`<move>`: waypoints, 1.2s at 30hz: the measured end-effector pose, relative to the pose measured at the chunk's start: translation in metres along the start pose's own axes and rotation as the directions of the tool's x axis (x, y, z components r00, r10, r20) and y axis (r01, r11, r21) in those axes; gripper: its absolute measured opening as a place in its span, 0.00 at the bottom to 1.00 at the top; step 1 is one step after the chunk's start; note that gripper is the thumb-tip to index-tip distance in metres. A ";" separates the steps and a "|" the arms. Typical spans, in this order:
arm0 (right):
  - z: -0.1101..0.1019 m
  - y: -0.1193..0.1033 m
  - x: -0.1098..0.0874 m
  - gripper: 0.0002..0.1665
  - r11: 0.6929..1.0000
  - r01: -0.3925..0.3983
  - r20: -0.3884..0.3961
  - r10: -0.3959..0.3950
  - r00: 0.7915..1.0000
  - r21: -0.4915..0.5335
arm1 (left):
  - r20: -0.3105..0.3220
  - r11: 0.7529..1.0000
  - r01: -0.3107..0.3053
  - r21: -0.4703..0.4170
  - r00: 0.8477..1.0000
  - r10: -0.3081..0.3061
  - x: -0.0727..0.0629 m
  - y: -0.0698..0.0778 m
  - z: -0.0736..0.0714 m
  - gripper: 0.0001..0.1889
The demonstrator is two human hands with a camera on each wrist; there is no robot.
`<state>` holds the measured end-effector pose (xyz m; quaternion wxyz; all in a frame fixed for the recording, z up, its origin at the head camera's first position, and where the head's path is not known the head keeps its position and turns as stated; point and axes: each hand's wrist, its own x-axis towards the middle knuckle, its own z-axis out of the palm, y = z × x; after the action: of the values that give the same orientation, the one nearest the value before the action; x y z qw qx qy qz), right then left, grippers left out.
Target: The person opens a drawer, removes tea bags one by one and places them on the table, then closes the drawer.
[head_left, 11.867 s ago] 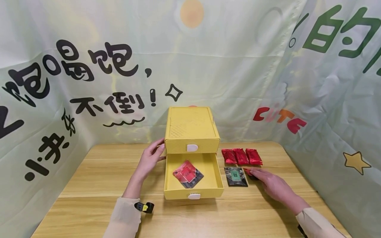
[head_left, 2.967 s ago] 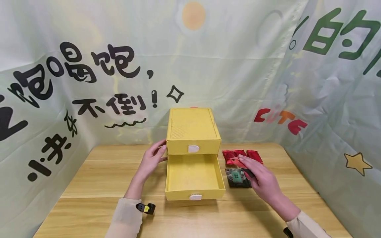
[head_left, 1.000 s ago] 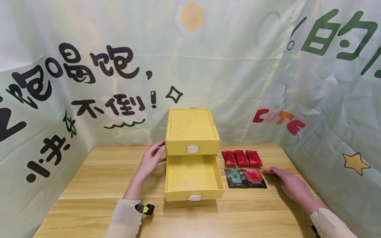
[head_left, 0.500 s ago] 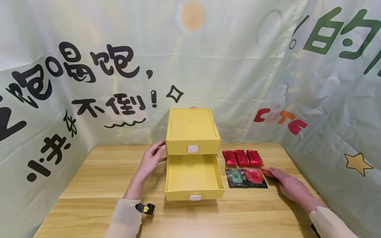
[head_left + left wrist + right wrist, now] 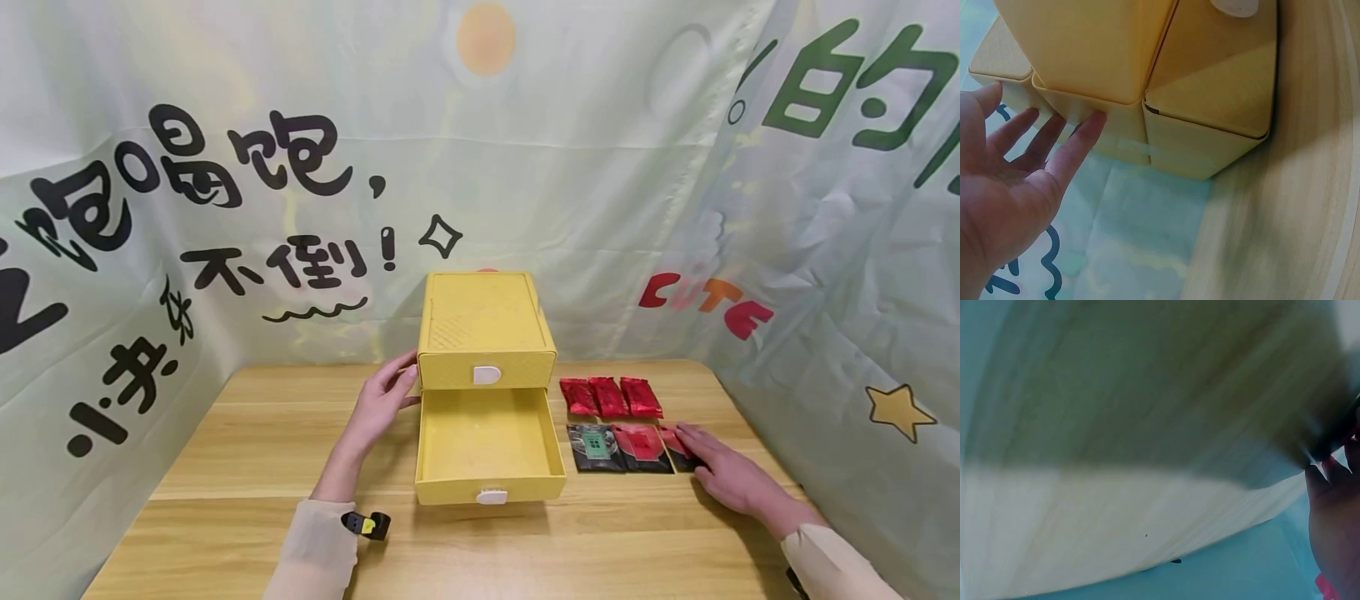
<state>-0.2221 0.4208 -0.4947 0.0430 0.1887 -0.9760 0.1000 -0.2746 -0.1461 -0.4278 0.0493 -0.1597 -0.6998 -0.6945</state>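
Note:
My left hand rests against the left side of the yellow drawer unit, fingers extended. In the left wrist view its fingertips meet the unit's wall. The middle drawer is pulled out and bare inside; a drawer below it, with a white knob, is closed. My right hand lies with extended fingers over a red-and-black packet, covering its right part. Left of that lie a second red-and-black packet and a black packet with a green label.
Behind these packets, three small shiny red packets lie in a row. The wooden table ends at a printed cloth backdrop behind and at both sides. The pulled-out drawer juts forward over the table.
The red-and-black packet that lay in the drawer 11.9 s ago is gone from it. My right hand has laid the packet it held at the row's right end, fingers now flattened over it.

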 end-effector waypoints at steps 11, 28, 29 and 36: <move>0.004 0.002 -0.001 0.37 0.999 -0.018 -0.017 0.019 1.000 0.026 | 0.004 1.000 0.004 0.004 1.000 -0.004 0.002 0.000 0.001 0.25; -0.007 -0.026 -0.001 0.44 0.998 -0.036 -0.247 0.046 0.968 0.044 | 0.002 1.000 -0.004 0.022 1.000 0.004 0.001 -0.003 -0.001 0.25; -0.008 -0.030 0.000 0.44 0.998 -0.035 -0.272 0.046 0.961 0.043 | 0.000 1.000 -0.003 0.021 1.000 0.003 0.001 -0.003 -0.001 0.25; -0.011 -0.061 0.009 0.38 0.996 0.034 -0.473 0.011 0.881 0.087 | -0.005 1.000 0.001 0.010 1.000 -0.001 0.000 -0.003 0.000 0.25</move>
<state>-0.2071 0.3644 -0.4723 0.2714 0.1663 -0.9292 0.1878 -0.2760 -0.1462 -0.4306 0.0518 -0.1573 -0.7032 -0.6914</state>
